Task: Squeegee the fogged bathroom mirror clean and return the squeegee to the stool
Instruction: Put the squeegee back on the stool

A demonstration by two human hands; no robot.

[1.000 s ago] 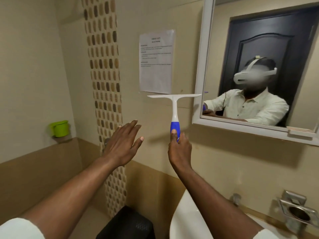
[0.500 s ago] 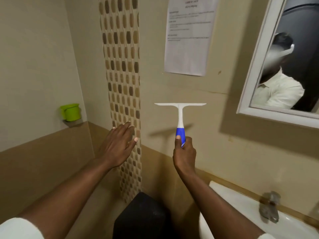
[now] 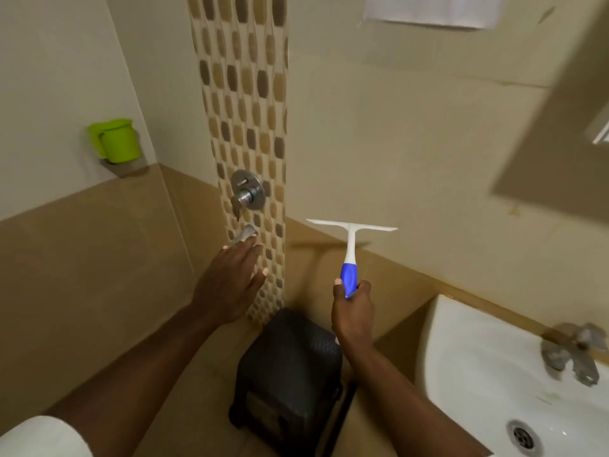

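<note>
Here, beige wall tiles meet a brown lower band, split by a vertical strip of oval mosaic tiles (image 3: 245,133) carrying a chrome shower valve (image 3: 247,190). The right hand (image 3: 352,313) has its grip closed round the blue handle of the white T-shaped squeegee (image 3: 350,250), upright above the dark woven plastic stool (image 3: 290,367). The left hand (image 3: 230,285) hovers spread, empty. A white ceramic basin (image 3: 494,367) sits at right.
</note>
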